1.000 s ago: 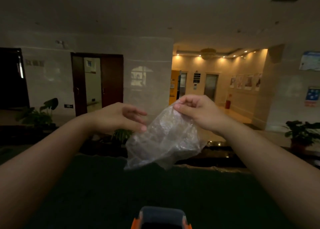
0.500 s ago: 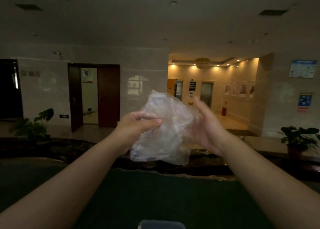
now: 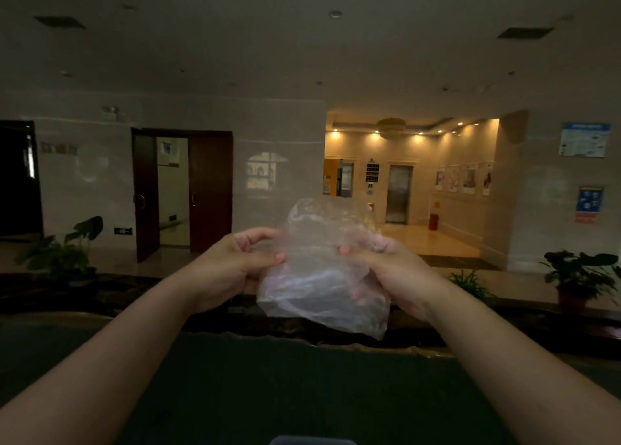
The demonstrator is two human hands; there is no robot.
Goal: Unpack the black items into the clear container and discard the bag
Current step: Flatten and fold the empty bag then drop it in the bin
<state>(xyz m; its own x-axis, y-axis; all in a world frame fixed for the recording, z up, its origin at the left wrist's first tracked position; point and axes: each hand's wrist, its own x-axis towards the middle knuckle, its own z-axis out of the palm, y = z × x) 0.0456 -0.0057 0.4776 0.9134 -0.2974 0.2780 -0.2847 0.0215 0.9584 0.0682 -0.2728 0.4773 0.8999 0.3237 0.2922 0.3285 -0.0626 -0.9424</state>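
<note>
Dim lobby here, dark green table (image 3: 302, 394) filling the bottom of the view. Above its far edge a crumpled clear plastic bag (image 3: 322, 270) is up in the air between both hands, looks empty as far as I can tell. Left hand (image 3: 232, 270) pinches the bag's left edge with thumb against curled fingers. Right hand (image 3: 396, 270) is curled round the right side, fingers showing through the plastic
</note>
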